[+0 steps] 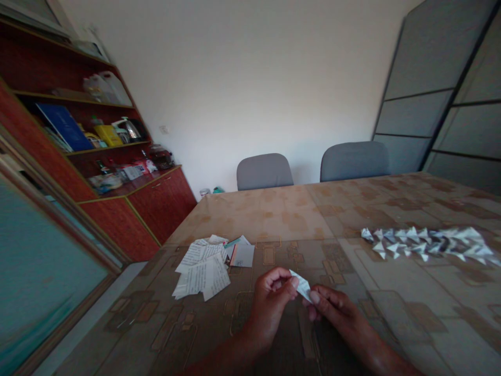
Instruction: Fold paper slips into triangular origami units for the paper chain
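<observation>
A small folded piece of printed paper (pixel 301 285) is held between both hands above the near part of the table. My left hand (pixel 270 300) pinches its upper left end between thumb and fingers. At its lower right end, my right hand (pixel 338 308) grips it the same way. Left of my hands lies a loose pile of printed paper pieces (pixel 203 271), with a white and coloured card (pixel 241 255) at its right side. Several folded paper shapes (pixel 430 244) form a long spiky cluster on the right of the table.
The patterned table (pixel 274 214) spans the foreground. Two grey chairs (pixel 265 171) stand behind its far edge. A red-brown shelf unit (pixel 156 203) with bottles, a kettle and a blue folder is at the left, and a grey cabinet (pixel 420 104) at the right.
</observation>
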`<action>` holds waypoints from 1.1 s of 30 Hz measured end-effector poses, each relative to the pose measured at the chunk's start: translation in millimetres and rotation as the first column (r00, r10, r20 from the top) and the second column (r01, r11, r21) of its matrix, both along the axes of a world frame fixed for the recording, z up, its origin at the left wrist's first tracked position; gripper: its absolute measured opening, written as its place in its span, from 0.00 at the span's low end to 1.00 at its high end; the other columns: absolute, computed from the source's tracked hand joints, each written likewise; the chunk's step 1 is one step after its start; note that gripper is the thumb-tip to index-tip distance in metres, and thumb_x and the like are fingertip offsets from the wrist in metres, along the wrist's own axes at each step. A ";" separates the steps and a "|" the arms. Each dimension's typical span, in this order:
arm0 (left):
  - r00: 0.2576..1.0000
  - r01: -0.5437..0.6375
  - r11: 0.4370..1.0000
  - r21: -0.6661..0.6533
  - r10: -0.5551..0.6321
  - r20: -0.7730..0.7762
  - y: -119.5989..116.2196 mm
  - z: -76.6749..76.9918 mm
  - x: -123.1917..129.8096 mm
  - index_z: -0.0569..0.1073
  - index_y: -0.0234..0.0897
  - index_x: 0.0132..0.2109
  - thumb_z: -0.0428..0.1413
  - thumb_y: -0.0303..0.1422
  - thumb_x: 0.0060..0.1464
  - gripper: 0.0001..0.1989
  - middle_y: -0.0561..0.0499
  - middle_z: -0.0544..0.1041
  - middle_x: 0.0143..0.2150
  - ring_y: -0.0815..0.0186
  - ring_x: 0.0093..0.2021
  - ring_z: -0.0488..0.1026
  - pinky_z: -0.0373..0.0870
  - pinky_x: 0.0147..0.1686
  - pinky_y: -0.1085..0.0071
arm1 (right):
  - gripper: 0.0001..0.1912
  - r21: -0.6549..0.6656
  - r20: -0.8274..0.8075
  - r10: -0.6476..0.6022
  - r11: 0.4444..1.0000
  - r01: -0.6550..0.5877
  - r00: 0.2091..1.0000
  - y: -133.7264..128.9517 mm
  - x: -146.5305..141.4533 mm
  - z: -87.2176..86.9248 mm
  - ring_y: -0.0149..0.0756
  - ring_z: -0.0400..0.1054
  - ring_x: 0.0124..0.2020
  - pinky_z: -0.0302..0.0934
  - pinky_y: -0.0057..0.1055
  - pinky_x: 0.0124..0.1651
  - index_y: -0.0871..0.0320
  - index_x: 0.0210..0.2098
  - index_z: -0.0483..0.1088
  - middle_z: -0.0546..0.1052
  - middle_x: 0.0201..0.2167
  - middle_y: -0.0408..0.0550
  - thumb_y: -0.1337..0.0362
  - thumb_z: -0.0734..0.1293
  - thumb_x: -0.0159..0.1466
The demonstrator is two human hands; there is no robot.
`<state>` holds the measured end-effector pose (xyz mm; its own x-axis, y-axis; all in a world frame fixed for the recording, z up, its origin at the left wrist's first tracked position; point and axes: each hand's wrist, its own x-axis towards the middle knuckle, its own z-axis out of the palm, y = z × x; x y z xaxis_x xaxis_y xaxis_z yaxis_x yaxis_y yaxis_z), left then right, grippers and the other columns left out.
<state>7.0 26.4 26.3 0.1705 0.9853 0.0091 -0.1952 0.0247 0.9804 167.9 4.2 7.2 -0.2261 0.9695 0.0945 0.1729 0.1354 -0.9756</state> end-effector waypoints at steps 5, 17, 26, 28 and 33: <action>0.997 -0.073 0.997 -0.031 0.074 0.035 -0.1 -11.3 4.8 0.73 0.34 0.28 0.64 0.43 0.46 0.16 0.53 0.72 0.24 0.68 0.27 0.68 0.65 0.31 0.73 | 0.26 -0.024 0.019 -0.052 0.998 0.053 0.998 -0.8 4.7 -1.9 0.34 0.64 0.26 0.59 0.28 0.32 0.56 0.24 0.70 0.69 0.22 0.41 0.42 0.59 0.64; 0.991 0.009 0.991 -0.136 0.010 0.136 -2.2 -18.0 7.1 0.72 0.32 0.26 0.68 0.40 0.41 0.16 0.53 0.73 0.23 0.70 0.24 0.68 0.64 0.28 0.74 | 0.21 -0.076 -0.011 -0.074 0.994 0.073 0.997 -1.0 -1.1 -3.9 0.34 0.65 0.27 0.59 0.27 0.31 0.58 0.27 0.70 0.72 0.24 0.43 0.46 0.66 0.60; 0.984 -0.021 0.991 -0.135 0.045 0.175 -2.5 -22.5 8.9 0.70 0.33 0.25 0.67 0.42 0.42 0.18 0.54 0.71 0.22 0.71 0.22 0.66 0.62 0.26 0.74 | 0.22 -0.015 0.014 -0.087 0.996 0.087 0.996 -1.1 -4.2 -5.8 0.33 0.65 0.26 0.60 0.26 0.30 0.57 0.24 0.69 0.72 0.22 0.43 0.44 0.65 0.60; 0.983 -0.020 0.990 -0.138 0.044 0.177 -2.2 -24.0 9.6 0.70 0.33 0.26 0.66 0.42 0.44 0.18 0.55 0.71 0.22 0.72 0.22 0.66 0.62 0.26 0.75 | 0.21 -0.002 0.008 -0.106 0.994 0.106 0.994 -1.6 -5.0 -6.9 0.34 0.67 0.27 0.61 0.26 0.30 0.57 0.24 0.70 0.73 0.23 0.43 0.46 0.65 0.61; 0.975 -0.040 0.990 -0.135 0.068 0.213 0.7 -26.9 10.5 0.70 0.33 0.30 0.68 0.40 0.42 0.17 0.54 0.74 0.24 0.71 0.23 0.69 0.65 0.27 0.75 | 0.16 0.091 0.051 -0.192 0.978 0.186 0.980 0.3 -0.2 -7.5 0.36 0.70 0.27 0.63 0.27 0.30 0.57 0.27 0.72 0.75 0.23 0.44 0.52 0.67 0.62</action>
